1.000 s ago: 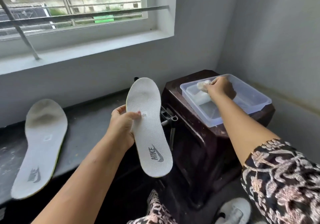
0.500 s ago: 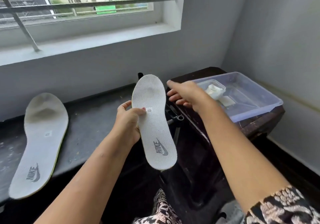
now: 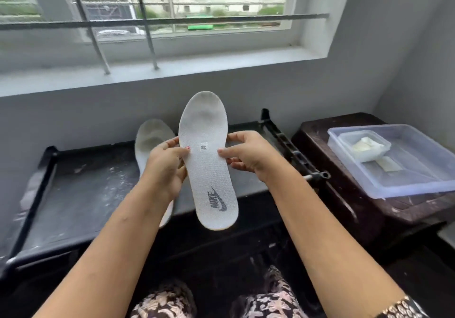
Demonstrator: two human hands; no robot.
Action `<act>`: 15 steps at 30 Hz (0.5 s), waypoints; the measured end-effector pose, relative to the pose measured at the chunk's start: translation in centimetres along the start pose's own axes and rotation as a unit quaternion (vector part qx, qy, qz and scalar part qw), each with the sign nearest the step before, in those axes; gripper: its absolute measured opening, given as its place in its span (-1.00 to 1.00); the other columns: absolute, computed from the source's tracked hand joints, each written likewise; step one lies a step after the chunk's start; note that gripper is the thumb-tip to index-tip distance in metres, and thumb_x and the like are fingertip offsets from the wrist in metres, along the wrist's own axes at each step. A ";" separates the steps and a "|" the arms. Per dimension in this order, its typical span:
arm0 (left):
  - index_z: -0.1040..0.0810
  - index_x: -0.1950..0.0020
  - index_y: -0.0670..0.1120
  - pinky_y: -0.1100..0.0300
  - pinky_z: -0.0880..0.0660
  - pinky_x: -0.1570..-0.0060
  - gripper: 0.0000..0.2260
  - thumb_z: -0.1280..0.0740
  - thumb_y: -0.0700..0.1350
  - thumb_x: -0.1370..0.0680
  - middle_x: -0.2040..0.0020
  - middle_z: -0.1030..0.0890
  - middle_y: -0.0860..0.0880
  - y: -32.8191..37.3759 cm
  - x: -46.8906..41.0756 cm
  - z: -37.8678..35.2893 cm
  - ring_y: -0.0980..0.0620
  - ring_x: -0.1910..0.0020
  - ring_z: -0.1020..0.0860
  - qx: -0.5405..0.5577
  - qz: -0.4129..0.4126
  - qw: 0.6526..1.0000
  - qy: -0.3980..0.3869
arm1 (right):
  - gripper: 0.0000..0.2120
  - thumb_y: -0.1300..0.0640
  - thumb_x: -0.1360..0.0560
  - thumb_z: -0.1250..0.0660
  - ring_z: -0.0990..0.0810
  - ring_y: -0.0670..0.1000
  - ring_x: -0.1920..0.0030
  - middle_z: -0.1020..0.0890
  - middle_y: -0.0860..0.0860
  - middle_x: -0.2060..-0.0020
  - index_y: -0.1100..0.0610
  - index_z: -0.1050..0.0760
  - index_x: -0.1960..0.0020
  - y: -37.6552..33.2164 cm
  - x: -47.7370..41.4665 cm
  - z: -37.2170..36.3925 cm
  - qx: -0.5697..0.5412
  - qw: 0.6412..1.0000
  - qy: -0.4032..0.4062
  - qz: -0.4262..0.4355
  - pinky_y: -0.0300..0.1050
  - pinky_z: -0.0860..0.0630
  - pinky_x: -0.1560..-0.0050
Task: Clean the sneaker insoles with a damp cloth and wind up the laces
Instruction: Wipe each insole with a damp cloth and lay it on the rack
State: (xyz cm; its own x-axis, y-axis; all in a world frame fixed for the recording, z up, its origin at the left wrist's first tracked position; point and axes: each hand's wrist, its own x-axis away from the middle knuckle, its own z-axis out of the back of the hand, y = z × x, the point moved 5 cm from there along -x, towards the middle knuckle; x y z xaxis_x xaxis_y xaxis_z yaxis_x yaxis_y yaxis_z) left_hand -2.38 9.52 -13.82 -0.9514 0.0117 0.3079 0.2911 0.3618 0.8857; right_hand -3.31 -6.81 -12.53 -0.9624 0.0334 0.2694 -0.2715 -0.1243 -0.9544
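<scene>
A white insole with a grey logo near its heel is held upright in front of me, toe end up. My left hand grips its left edge, thumb on the face. My right hand pinches its right edge at the same height. A second white insole lies on the dark ledge behind, mostly hidden by my left hand. The pale cloth sits in a small clear tub inside a larger clear plastic tray at the right. No laces are in view.
The tray rests on a dark brown stool in the right corner. A black metal frame borders the dark ledge. A barred window and grey sill are above. My patterned trousers show at the bottom.
My right hand left the cloth in the tub, crossed left and took hold of the insole's right edge. The view swung left, so the tray now sits far right.
</scene>
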 end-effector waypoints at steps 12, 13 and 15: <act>-0.53 -0.17 -0.22 0.31 -0.53 0.46 -0.78 -0.30 -0.34 -0.53 0.13 -0.63 -0.08 4.7 1.0 18.8 0.12 0.35 -0.62 -0.026 -0.046 0.982 0.184 | -0.66 0.31 -0.39 -0.48 -0.62 0.03 0.22 -0.62 0.15 0.06 0.14 -0.41 -0.06 -0.7 -2.6 -18.6 0.051 0.997 -0.053 0.013 -0.09 -0.65 0.15; -0.52 -0.18 -0.22 0.29 -0.55 0.43 -0.75 -0.31 -0.35 -0.52 0.13 -0.62 -0.08 4.7 0.8 19.4 0.09 0.31 -0.61 -0.026 -0.046 0.980 0.193 | -0.70 0.30 -0.39 -0.49 -0.63 0.03 0.23 -0.61 0.12 0.12 0.15 -0.43 -0.02 -0.6 -2.9 -19.3 0.062 0.997 -0.047 0.019 -0.05 -0.65 0.12; -0.49 -0.21 -0.23 0.27 -0.56 0.36 -0.71 -0.29 -0.41 -0.51 0.13 -0.59 -0.09 4.6 0.6 20.0 0.06 0.26 -0.58 -0.031 -0.046 0.979 0.198 | -0.76 0.28 -0.38 -0.50 -0.65 0.05 0.24 -0.61 0.07 0.22 0.14 -0.46 0.09 -0.5 -3.6 -20.1 0.099 0.994 -0.028 0.032 0.02 -0.65 0.08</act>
State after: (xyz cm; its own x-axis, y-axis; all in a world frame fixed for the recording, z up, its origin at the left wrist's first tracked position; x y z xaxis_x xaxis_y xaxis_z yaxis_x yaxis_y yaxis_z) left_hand -3.61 29.84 -16.57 -0.8633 -0.3852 0.3261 0.2242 0.2862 0.9316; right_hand 0.25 13.08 -15.66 -0.9745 -0.0349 0.2217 -0.1996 -0.3169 -0.9272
